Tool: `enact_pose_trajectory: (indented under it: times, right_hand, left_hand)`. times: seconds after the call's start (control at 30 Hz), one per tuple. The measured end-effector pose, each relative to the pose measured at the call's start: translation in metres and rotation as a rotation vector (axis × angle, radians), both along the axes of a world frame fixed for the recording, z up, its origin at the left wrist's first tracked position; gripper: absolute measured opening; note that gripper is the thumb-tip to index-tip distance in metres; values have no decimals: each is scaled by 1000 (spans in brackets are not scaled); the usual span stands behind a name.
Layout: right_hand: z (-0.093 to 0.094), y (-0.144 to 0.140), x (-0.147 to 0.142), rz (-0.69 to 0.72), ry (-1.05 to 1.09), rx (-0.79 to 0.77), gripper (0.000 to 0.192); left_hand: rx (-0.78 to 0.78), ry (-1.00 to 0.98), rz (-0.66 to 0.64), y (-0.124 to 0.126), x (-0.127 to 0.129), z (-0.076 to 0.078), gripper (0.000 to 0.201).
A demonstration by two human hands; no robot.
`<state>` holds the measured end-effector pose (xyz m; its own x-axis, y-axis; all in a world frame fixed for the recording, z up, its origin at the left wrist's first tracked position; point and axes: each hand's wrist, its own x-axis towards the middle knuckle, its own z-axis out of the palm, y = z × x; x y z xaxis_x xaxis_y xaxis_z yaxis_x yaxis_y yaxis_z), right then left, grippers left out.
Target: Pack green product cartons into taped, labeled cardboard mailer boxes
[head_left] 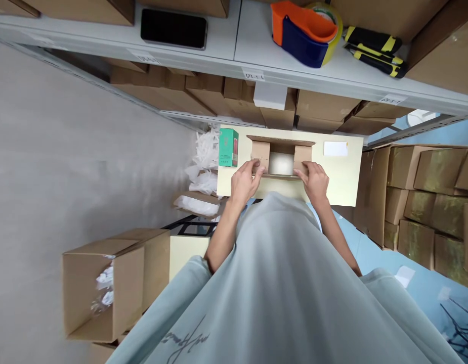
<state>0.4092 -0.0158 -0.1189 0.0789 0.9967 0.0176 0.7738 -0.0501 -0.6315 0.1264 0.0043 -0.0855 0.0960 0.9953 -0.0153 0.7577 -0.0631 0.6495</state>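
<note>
Head view: small carton (281, 151) is set at frame centre on a pale table (347, 177), white item (281, 163) seen inside. Left hand (246, 181) is pinched on the left side flap, right hand (313, 179) on the right flap. Flap-folding step is judged in hand; both flaps likely need pressing inward together next. Green box (228, 147) is just beside on the left; bare tabletop is left on the right, label (335, 148) near. Shelf (237, 55) overhangs across the top of the frame.

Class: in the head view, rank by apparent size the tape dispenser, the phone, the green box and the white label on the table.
1. Tape dispenser
2. Phone
3. Green box
4. White label
The dispenser and phone lie nearer the camera, so true sizes are unsure.
</note>
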Motion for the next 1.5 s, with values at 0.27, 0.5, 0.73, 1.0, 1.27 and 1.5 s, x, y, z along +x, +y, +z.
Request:
enact_pose_trajectory:
  times: [0.27,0.5,0.73,1.0,1.27,1.5]
  right_hand:
    - [-37,26,-7,-244,34,68,101]
    - [-46,12,4,-296,96,28,114]
    - [-18,18,3,-88,187,-18,70]
    - [-53,75,-7,-118,107,-282,87]
    - [-64,59,-10,-116,131,-287,88]
    - [-67,-17,-36,-135,179,-251,81]
  left_hand:
    - [154,-20,-88,60,-3,-17,119]
    - [115,-67,-249,55,-20,-25,89]
    - [-22,-137,-155,53,-34,-52,86]
    - [-83,-274,10,116,-24,-95,63]
    - [-195,-336,70,99,-35,-119,83]
    - [-255,-352,132,20,-43,-117,81]
